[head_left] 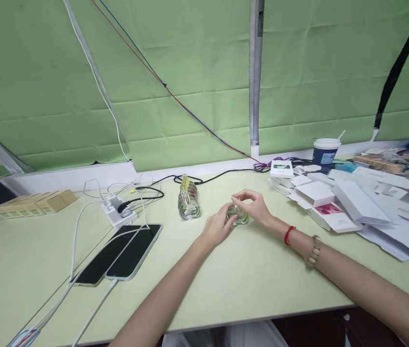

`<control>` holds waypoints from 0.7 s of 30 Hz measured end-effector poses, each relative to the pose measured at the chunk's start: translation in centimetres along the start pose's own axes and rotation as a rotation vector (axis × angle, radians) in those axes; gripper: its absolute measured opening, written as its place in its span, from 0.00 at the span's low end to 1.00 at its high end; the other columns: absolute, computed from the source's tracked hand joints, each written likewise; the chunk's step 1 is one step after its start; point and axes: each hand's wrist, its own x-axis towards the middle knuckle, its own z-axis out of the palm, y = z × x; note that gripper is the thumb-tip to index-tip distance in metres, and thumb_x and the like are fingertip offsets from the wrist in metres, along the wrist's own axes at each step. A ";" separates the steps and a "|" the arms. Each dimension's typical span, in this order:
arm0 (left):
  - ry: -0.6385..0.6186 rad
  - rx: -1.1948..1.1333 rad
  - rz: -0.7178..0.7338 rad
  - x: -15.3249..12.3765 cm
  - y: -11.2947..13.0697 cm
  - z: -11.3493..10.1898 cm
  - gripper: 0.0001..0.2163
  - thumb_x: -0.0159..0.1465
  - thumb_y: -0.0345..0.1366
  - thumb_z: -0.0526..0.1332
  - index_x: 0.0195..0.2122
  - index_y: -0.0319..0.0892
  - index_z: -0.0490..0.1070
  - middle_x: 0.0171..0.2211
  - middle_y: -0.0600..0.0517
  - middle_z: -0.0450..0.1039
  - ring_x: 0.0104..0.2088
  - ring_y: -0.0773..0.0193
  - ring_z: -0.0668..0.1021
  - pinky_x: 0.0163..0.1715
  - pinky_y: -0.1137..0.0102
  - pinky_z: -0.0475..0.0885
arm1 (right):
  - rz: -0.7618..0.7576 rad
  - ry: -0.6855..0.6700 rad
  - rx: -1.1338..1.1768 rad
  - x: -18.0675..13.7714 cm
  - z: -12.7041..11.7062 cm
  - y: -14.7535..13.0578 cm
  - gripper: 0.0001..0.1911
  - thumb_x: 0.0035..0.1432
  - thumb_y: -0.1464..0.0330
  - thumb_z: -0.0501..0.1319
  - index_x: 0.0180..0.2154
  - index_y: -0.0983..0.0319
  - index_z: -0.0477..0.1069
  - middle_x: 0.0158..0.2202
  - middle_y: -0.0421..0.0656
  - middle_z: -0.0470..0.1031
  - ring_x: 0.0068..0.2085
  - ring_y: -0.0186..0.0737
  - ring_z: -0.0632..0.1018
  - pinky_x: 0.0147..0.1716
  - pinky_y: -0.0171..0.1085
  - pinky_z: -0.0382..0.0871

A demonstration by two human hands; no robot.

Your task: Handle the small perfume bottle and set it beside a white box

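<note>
There, the left hand (216, 227) curled its fingers round the small glass bottle (239, 218), seemingly steadying it on the table (226, 284); the right hand (255, 206) pinched its top between thumb and forefinger.

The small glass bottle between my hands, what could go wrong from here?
1. The small glass bottle is gripped by the fingertips of the left hand while the right hand pinches at its top; it might slip and tip.
2. If it holds liquid, a spill could run toward the two phones and the power strip.
3. A sweep of the left hand could knock over the row of bottles beside it.
</note>
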 end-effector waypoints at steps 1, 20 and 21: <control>-0.004 -0.003 0.006 0.0 0.0 0.0 0.15 0.70 0.36 0.53 0.57 0.44 0.55 0.42 0.52 0.68 0.39 0.58 0.73 0.39 0.69 0.66 | -0.007 -0.010 -0.013 -0.1 -0.1 0.0 0.10 0.51 0.62 0.62 0.30 0.64 0.74 0.32 0.44 0.74 0.34 0.37 0.74 0.35 0.36 0.69; 0.176 0.352 0.105 0.2 0.1 -0.5 0.08 0.69 0.38 0.53 0.45 0.40 0.60 0.42 0.50 0.61 0.38 0.61 0.71 0.27 0.72 0.64 | 0.077 -0.241 -0.039 -1.6 0.1 1.6 0.24 0.61 0.59 0.54 0.56 0.60 0.55 0.41 0.45 0.68 0.44 0.37 0.71 0.39 0.36 0.67; 0.171 0.397 0.121 0.2 -0.1 -0.8 0.09 0.68 0.39 0.52 0.45 0.40 0.61 0.42 0.49 0.60 0.38 0.60 0.70 0.26 0.72 0.64 | 0.100 -0.234 -0.022 -1.5 -0.1 1.7 0.23 0.61 0.58 0.53 0.54 0.60 0.57 0.41 0.45 0.68 0.43 0.37 0.71 0.39 0.36 0.67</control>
